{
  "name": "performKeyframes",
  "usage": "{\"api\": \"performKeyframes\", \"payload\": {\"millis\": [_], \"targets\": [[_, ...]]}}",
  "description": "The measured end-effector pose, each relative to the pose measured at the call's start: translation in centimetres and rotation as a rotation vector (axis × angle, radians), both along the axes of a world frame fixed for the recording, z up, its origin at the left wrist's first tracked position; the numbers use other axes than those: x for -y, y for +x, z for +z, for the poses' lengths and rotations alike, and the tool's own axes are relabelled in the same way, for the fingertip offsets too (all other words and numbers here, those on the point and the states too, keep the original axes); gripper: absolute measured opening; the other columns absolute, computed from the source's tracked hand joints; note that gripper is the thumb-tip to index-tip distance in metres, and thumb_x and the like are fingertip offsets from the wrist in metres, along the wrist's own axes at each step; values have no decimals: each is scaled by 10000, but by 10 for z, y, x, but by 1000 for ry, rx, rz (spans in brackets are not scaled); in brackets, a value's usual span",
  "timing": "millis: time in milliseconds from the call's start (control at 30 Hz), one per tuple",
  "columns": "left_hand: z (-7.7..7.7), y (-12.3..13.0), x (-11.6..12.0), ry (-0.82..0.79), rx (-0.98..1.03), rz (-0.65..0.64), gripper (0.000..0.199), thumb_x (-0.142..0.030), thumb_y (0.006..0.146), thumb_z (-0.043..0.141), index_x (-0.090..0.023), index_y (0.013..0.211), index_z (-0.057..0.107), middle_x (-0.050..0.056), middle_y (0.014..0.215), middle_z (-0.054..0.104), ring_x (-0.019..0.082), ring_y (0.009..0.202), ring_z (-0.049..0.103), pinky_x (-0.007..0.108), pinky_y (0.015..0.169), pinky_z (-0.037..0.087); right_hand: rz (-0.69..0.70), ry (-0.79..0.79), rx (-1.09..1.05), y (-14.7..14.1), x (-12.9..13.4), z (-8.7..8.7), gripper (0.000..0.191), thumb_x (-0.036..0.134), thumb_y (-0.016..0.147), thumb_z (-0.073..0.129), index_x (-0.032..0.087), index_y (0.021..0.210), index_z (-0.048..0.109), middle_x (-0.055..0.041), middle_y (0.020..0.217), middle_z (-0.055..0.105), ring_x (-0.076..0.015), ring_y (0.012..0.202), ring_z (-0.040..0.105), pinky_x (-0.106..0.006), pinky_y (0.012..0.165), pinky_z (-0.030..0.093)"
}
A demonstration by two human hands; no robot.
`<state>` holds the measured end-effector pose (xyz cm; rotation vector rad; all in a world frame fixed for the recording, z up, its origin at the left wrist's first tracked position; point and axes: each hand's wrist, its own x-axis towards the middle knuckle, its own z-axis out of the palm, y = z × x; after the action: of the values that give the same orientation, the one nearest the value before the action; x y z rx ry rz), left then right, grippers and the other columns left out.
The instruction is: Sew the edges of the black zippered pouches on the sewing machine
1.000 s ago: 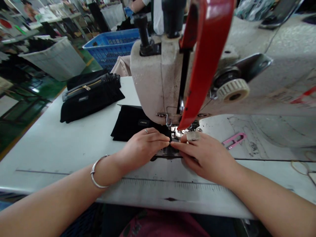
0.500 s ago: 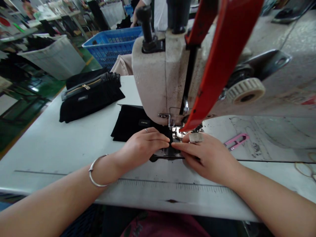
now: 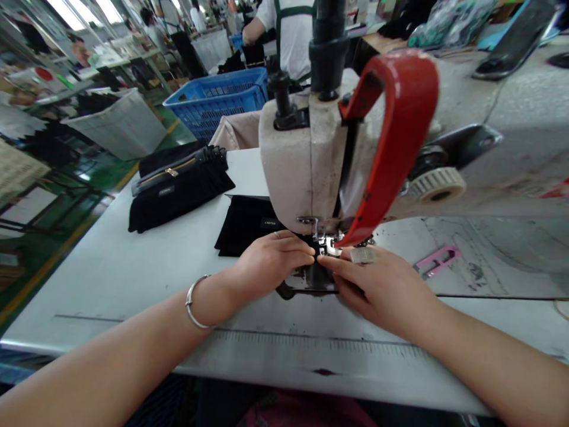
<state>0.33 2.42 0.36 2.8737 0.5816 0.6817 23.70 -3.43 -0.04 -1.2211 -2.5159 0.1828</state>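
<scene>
A black fabric piece (image 3: pixel 244 228) with a small label lies flat on the white table, its right end under the sewing machine head (image 3: pixel 288 166). My left hand (image 3: pixel 271 258) presses on the fabric's near right edge, fingers together. To the right of the needle area, my right hand (image 3: pixel 377 279) reaches its index fingertip to the fabric edge, close to my left fingertips; its other fingers are curled beneath. A red guard (image 3: pixel 400 130) on the machine partly hides the presser foot (image 3: pixel 329 244). Whether the right fingers pinch anything is hidden.
Folded black pouches with a zipper (image 3: pixel 178 184) lie at the table's back left. A pink thread snipper (image 3: pixel 438 261) is right of my right hand. Beyond the table stand a blue basket (image 3: pixel 217 101), a white bin (image 3: pixel 124 127) and a person (image 3: pixel 293 35).
The camera view has tilted up, showing more of the room and shifting the table scene slightly right and down. Both hands stay at the fabric edge with nearly the same pose.
</scene>
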Motion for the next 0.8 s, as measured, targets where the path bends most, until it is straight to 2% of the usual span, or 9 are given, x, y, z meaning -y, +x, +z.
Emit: {"api": "performKeyframes", "payload": {"millis": [133,300,533,667,800], "targets": [[-7,1,-10,24,8,39,263,-74,943,466,-187,984,700,17,1016,737,140,1007,670,284,957,535,-39,29,46,-2,1,-2,341,183,888,508,183,1207,628,-78,997,678,-240,832,606,-365,697,453],[-15,1,-21,7,26,150,236,-144,942,507,-232,954,726,-9,1008,740,158,968,676,307,890,559,-41,23,47,-3,1,-3,334,186,893,492,186,1194,637,-67,955,677,-247,834,612,-377,709,455],[-18,1,-25,60,0,160,280,-139,951,471,-246,984,728,-5,1041,735,163,958,674,312,869,558,-45,30,64,-3,-1,-2,340,206,900,489,207,1205,641,-51,961,691,-238,790,610,-371,675,441],[-16,-5,-27,138,-151,154,294,-139,965,443,-239,1089,691,16,1098,712,167,1009,661,316,910,538,-24,29,42,-2,-2,-3,323,207,911,483,197,1188,649,-65,999,696,-237,834,616,-373,715,452],[-2,-9,-20,237,-354,130,382,-60,907,470,-157,1262,572,100,1225,645,233,1109,616,384,978,497,-16,15,19,-1,-1,-4,299,207,921,485,202,1161,663,-76,1003,699,-228,852,622,-367,743,450]]}}
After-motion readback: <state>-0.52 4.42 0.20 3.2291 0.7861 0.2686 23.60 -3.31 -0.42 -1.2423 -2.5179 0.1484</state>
